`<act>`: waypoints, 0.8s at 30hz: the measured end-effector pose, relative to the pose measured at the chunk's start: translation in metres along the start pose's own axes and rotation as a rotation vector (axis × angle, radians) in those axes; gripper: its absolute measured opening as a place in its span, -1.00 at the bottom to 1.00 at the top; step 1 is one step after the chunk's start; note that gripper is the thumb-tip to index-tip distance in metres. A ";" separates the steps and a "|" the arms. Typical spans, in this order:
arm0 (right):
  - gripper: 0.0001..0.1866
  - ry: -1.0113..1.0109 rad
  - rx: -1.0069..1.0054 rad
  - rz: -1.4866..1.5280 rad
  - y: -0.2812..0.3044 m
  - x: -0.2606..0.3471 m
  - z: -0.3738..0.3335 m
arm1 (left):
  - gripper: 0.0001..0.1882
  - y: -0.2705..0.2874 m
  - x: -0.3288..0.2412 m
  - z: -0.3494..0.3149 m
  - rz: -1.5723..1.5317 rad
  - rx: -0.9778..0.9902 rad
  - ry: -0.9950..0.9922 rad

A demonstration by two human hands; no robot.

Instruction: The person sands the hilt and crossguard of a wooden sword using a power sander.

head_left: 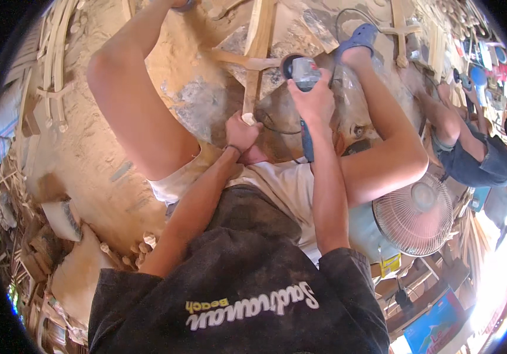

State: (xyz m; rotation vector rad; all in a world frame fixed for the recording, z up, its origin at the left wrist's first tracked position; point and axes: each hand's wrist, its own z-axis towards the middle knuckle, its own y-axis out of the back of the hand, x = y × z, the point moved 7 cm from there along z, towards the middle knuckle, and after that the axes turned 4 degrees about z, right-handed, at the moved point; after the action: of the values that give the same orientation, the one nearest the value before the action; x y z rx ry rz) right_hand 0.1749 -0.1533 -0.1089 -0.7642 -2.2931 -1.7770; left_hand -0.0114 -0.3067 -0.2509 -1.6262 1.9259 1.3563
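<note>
Between my bent legs lies a pale wooden sword (257, 36) with a crossguard, its blade pointing away from me. My left hand (242, 133) is closed around the pommel end of its handle, close to my lap. My right hand (315, 101) grips a grey and blue angle grinder (305, 73) from above. The grinder's round disc (290, 66) is at the right arm of the crossguard; I cannot tell whether it touches the wood. The grinder's body runs back under my right wrist.
More wooden swords (59, 65) lie at the far left, and another (400, 35) at the upper right. A caged fan (414, 213) stands by my right knee. Farther right another person (478, 154) sits working. A cord loops near my blue clog (361, 40). Dust covers the ground.
</note>
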 end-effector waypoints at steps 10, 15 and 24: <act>-0.11 0.053 0.088 0.040 -0.015 0.035 -0.013 | -0.55 0.004 0.000 0.000 -0.245 -0.004 -0.093; -0.13 0.155 0.151 -0.007 -0.039 0.074 -0.022 | -0.55 0.009 -0.002 -0.002 -0.248 -0.045 -0.089; -0.11 0.303 0.211 -0.037 -0.066 0.137 -0.031 | -0.58 0.015 -0.003 -0.004 -0.223 -0.100 -0.116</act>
State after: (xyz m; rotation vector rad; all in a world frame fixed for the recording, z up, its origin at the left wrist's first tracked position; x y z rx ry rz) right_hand 0.0202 -0.1524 -0.1011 -0.3897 -2.2512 -1.5100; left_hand -0.0221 -0.3091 -0.2395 -1.7084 1.5821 1.4394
